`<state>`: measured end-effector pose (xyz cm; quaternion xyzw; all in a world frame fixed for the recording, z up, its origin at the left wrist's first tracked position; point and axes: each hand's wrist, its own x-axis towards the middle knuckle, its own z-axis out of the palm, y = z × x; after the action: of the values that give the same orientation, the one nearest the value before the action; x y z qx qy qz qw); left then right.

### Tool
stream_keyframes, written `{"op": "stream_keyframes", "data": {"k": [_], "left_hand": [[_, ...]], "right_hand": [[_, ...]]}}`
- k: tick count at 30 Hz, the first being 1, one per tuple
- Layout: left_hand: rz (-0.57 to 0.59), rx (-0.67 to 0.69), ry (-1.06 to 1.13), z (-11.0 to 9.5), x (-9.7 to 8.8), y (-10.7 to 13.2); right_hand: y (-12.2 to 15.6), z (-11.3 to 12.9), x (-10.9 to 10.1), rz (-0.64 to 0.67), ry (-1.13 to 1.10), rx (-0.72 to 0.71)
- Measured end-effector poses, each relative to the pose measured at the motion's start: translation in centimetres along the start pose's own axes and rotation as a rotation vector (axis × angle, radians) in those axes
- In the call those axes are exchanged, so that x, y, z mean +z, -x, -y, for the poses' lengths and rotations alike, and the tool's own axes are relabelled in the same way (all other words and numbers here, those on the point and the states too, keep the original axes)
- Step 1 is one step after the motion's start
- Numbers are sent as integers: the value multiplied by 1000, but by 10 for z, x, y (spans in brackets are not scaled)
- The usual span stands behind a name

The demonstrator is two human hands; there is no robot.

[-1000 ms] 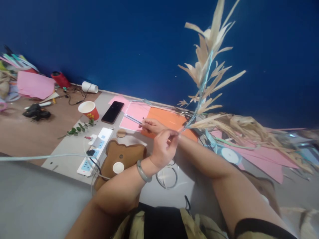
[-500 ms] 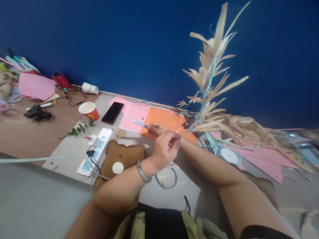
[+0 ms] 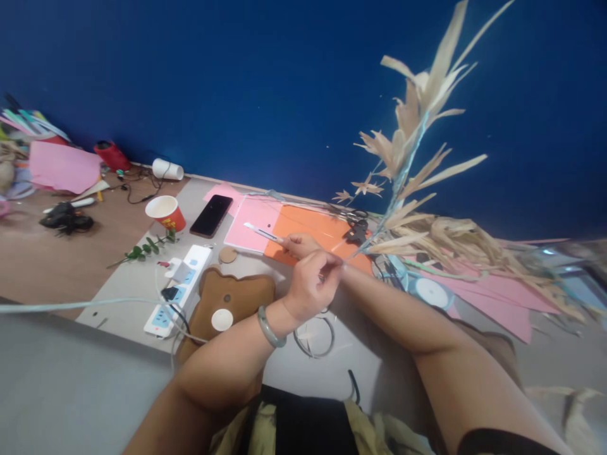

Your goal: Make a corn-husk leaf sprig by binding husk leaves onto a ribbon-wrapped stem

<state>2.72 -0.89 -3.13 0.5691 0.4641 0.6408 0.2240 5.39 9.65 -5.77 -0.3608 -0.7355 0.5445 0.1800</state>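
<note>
My left hand, with a jade-coloured bangle on its wrist, is closed in a pinch on the thin lower end of a husk-leaf stalk. This stalk has pale dried leaves and light-blue wrapping along its stem; it slants up and right before the blue wall. Just beyond, my right hand is closed around a slim utility knife, whose tip points left over pink paper. My left hand partly covers the right wrist. Orange paper lies beneath the right hand.
Left of my hands are a brown bear-shaped pad, a power strip with cords, a phone, a paper cup and a green sprig. To the right are dried husks and a tape roll.
The stalk's upper part has swung slightly right. Both hands keep their grips and barely move, while the view has shifted a little.
</note>
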Motion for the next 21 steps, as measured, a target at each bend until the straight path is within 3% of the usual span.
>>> {"op": "stream_keyframes", "data": {"k": [9,12,16,21], "left_hand": [[7,-1,11,-1,0,0],[2,23,-11,-1,0,0],[-22,73,-18,1,1,1],[-6,94,16,3,3,3]], "right_hand": [[9,9,-3,-33,71,-39],[12,4,-4,-76,210,-234],[12,-8,-13,-316,649,-642],[10,-28,-27,-446,1008,-761]]}}
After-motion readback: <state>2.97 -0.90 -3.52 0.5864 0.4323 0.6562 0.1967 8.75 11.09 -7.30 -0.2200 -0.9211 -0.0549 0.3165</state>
